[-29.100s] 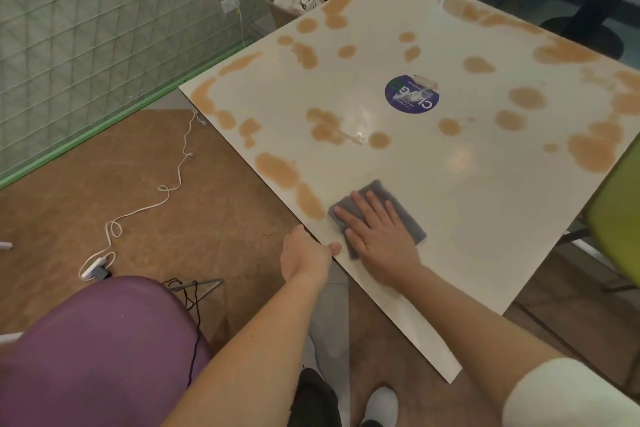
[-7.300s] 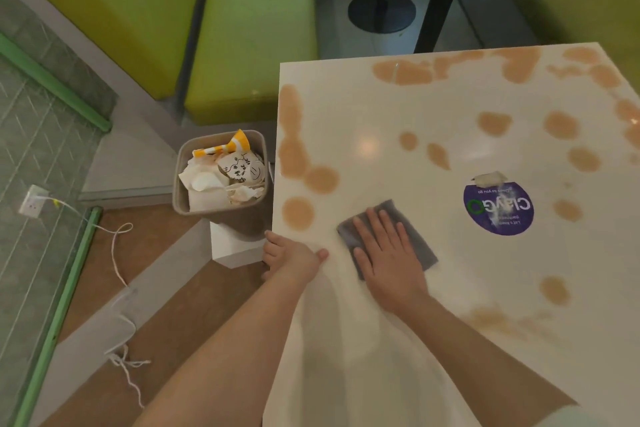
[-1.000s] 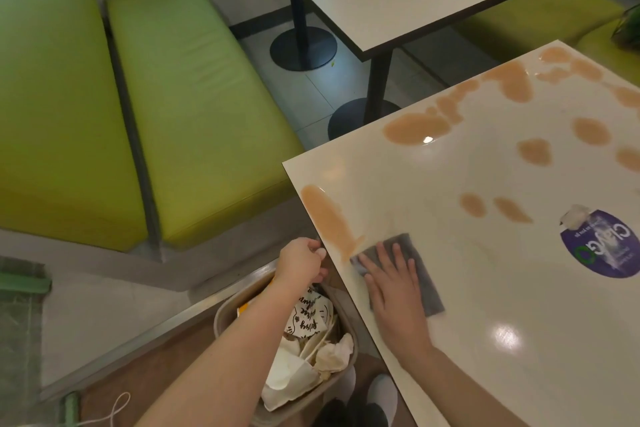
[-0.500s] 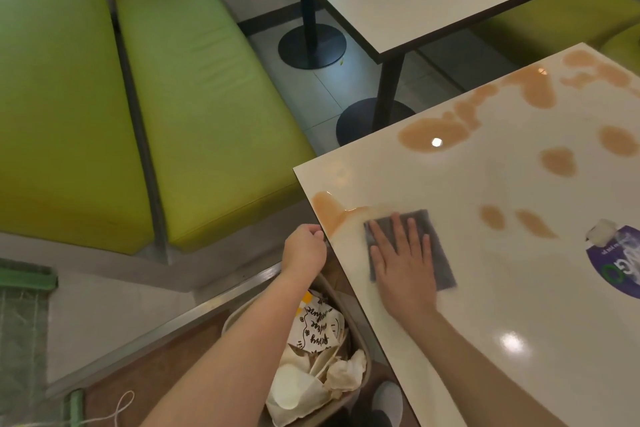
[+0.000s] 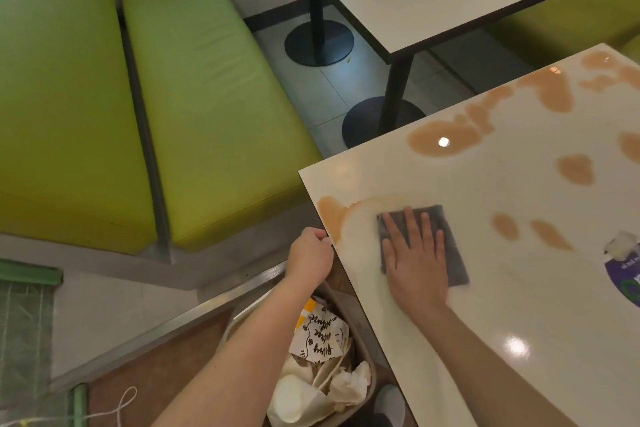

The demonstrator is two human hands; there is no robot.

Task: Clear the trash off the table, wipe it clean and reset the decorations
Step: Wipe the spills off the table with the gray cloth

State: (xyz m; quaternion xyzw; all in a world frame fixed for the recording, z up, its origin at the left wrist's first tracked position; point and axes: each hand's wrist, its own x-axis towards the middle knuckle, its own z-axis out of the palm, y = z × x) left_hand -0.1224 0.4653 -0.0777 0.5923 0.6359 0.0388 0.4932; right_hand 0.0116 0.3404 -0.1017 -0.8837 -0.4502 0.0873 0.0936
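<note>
Since half a second ago, more of the brown spill (image 5: 331, 215) is being smeared as the grey cloth (image 5: 437, 232) is being pressed under the flat right hand (image 5: 417, 260), its long axis pointing away along the fingers. The table (image 5: 519, 305) edge is being touched by the curled left hand (image 5: 310, 258).

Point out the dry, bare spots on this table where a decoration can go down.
Bare and dry: the near stretch of the table between the right hand on the cloth and the purple sticker. Crowded: brown spills dot the far edge and corner.
</note>
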